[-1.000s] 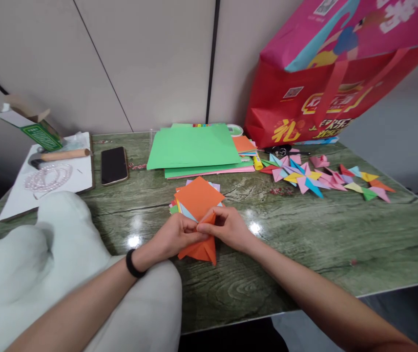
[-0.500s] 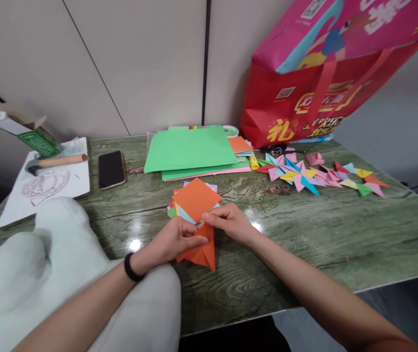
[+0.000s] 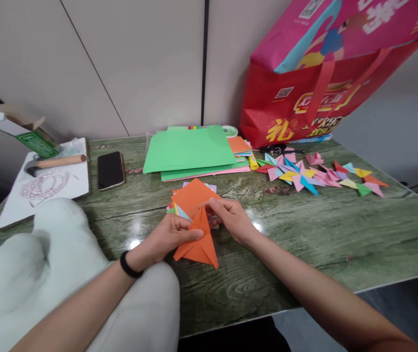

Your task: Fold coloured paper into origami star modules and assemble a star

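Note:
A folded piece of orange origami paper (image 3: 201,244), creased into a pointed shape with two flaps at its lower end, is held above the table. My left hand (image 3: 172,234) grips its left side, thumb across the front and fingers behind. At the paper's upper tip, the thumb and fingers of my right hand (image 3: 229,217) are closed together on its edge; part of those fingers is hidden. Just behind lies a stack of square coloured paper (image 3: 189,194), orange sheet on top, partly covered by the held piece and my hands.
Behind the stack lie green sheets (image 3: 190,149). Folded paper stars (image 3: 299,176) are spread to the right, before a red gift bag (image 3: 289,105). To the left are a phone (image 3: 111,170), a hammer (image 3: 58,162), a beaded string (image 3: 44,186) and a pale plush cushion (image 3: 66,234).
The orange paper now stands more upright, its pointed tip showing between my hands. My right hand has shifted slightly right and up; the left has moved a little to the left.

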A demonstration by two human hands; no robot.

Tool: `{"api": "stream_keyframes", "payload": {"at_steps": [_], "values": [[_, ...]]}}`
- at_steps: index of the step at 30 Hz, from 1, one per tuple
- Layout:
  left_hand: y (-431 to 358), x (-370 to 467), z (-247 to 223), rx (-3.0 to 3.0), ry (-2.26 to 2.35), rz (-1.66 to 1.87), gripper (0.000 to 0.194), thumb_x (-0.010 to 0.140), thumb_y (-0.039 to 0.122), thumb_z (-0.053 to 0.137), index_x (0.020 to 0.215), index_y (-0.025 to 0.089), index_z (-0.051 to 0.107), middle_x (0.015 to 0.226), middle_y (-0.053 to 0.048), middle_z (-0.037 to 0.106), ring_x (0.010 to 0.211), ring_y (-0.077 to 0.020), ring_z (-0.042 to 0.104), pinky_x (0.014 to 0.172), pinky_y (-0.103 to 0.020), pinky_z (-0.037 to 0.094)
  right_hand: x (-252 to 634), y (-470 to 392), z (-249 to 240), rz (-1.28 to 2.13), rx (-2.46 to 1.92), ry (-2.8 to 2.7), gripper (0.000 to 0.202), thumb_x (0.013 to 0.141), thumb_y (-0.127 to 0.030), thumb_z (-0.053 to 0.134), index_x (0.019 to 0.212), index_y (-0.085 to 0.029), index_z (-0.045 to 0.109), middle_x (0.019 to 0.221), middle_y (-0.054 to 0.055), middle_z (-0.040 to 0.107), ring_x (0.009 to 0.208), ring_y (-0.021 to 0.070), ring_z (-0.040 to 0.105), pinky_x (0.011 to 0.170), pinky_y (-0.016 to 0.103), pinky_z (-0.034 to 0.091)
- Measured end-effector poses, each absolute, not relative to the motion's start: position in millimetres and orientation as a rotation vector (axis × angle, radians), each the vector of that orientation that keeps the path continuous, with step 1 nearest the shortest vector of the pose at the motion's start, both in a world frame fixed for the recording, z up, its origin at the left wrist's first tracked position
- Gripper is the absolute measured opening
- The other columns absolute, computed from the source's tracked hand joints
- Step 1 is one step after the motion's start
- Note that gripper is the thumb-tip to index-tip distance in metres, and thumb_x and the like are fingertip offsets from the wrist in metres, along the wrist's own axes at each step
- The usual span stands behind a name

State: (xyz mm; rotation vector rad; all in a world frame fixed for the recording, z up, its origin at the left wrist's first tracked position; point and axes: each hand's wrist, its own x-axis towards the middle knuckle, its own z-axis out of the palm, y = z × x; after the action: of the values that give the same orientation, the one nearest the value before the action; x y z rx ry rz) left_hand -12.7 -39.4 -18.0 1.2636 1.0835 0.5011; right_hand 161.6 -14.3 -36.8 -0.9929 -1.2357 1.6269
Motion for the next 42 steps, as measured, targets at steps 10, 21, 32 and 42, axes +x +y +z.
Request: {"api": "stream_keyframes", "payload": {"at_steps": [10,21,32,42], "values": [[-37.8,-11.2,-16.3,1.410,1.143,0.437,0.047,0.069,0.044,0.063,0.044,0.017,0.033,0.042,0.007,0.025,0.041,-0.0041,0.017,0.041,-0.024,0.009,158.6,-15.0,-40.9,1.534,-1.031,-1.227,0.031,0.066,-0.047,0.065,0.066,-0.016,0.065,0.056,-0.001,0.059,0.048,0.0086,0.051,0.046,0.021,0.045],[-33.7,-13.9,-22.8,1.390,1.223,0.567,0.051,0.067,0.049,0.062,0.045,0.017,0.029,0.044,0.008,0.021,0.042,-0.0044,0.015,0.042,-0.024,0.007,152.4,-15.8,-49.8,1.616,-1.037,-1.263,0.034,0.059,-0.048,0.070,0.065,-0.016,0.059,0.057,-0.003,0.053,0.050,0.0081,0.046,0.049,0.021,0.041],[-32.3,-14.2,-22.5,1.459,1.184,0.488,0.052,0.067,0.053,0.059,0.046,0.018,0.027,0.045,0.008,0.019,0.044,-0.0050,0.014,0.043,-0.025,0.007,142.4,-13.3,-52.4,1.466,-1.039,-1.372,0.040,0.061,-0.048,0.068,0.052,-0.017,0.046,0.049,-0.006,0.038,0.047,0.0069,0.032,0.044,0.021,0.026],[-28.5,-16.9,-17.0,1.509,1.209,0.470,0.049,0.067,0.051,0.058,0.046,0.018,0.028,0.044,0.008,0.020,0.043,-0.0048,0.016,0.042,-0.023,0.008,140.7,-13.7,-51.0,1.411,-1.034,-1.349,0.034,0.064,-0.046,0.066,0.054,-0.016,0.053,0.050,-0.004,0.047,0.048,0.0083,0.040,0.044,0.020,0.032]]}}
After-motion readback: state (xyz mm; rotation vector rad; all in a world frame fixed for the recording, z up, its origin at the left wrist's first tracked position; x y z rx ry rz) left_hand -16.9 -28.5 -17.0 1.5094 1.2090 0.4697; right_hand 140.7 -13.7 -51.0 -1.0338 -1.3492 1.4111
